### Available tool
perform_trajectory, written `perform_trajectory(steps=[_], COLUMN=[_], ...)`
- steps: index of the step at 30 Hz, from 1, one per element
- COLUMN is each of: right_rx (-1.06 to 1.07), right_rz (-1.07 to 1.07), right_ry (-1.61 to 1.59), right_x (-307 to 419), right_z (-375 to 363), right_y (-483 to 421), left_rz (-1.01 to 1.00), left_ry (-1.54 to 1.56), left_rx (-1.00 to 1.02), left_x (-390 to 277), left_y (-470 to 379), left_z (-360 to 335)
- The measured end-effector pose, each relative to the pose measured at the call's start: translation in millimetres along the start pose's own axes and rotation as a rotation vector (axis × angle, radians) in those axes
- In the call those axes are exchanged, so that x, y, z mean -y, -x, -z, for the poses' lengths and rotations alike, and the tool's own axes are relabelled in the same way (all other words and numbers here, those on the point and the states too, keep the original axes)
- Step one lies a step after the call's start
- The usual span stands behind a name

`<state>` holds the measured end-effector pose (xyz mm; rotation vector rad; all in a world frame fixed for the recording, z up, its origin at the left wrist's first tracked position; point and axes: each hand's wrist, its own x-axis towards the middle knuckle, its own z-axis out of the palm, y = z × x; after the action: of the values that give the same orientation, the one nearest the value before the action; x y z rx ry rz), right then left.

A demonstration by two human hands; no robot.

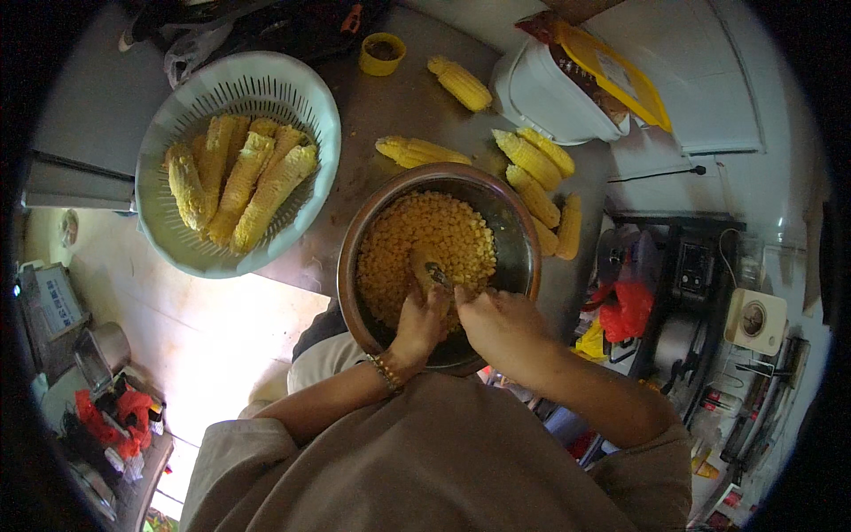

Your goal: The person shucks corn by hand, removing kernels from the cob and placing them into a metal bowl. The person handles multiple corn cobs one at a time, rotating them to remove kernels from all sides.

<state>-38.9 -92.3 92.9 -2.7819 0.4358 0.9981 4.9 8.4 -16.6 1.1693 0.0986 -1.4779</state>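
Note:
A metal bowl (518,246) with a brown rim holds a heap of loose corn kernels (425,233). Over its near half, my left hand (423,319) grips a corn cob (422,266) that points away from me. My right hand (495,322) is closed beside it, around a small tool with a dark metal end (435,271) lying against the cob; most of the tool is hidden by my fingers. Several stripped cobs (239,179) lie in a pale green colander (326,133) to the left. Several ears of corn (532,159) with kernels on them rest beyond and right of the bowl.
A yellow cup (382,54) stands at the back of the metal table (359,120). A white bin (548,93) with a yellow lid is at the back right. Red plastic bags (628,311) and kitchen goods crowd the right side. More goods sit at lower left.

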Motion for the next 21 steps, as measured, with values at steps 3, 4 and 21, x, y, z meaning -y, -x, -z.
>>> perform_trajectory(steps=[3,4,21], right_rx=[-0.040,-0.035,0.107], right_rz=[0.047,0.061,-0.146], right_ry=[0.004,-0.002,-0.495], right_x=[3,2,-61], right_z=[-4,-6,-26], right_y=[-9,-13,-69], left_rz=[-0.087,-0.109,0.120], left_ry=[0.077,0.108,0.620], left_rx=[-0.006,-0.030,-0.105], left_x=[9,9,-17], left_y=[-3,-2,-3], left_z=[-2,-4,-3])
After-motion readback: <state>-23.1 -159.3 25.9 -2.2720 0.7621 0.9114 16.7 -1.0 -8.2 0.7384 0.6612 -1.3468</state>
